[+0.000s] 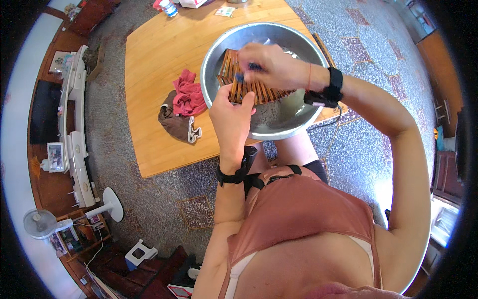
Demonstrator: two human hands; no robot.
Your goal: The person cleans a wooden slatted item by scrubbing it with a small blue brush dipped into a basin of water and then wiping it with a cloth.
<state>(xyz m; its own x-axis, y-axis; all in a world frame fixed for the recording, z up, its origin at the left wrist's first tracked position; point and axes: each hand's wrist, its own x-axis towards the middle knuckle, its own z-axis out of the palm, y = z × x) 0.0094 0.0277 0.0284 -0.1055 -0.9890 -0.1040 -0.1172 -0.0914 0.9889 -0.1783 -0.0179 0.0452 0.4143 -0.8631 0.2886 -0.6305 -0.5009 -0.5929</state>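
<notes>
A round metal basin (261,135) stands at the wooden table's near right edge, with sudsy water in it. Over the water lies a brown slatted wooden piece (274,92), fanned out in thin strips. My left hand (233,116) grips its near left edge between thumb and fingers. Above the slats my right hand (267,61) is closed on a small dark blue object (255,67), blurred and mostly hidden by the fingers; its kind cannot be told. Both wrists wear black bands.
Left of the basin, a red cloth (188,95) and a brown cloth with white trim (177,125) lie on the wooden table (160,59). A bottle (168,8) and a small packet (224,11) are at its far side. A cable hangs by the right edge.
</notes>
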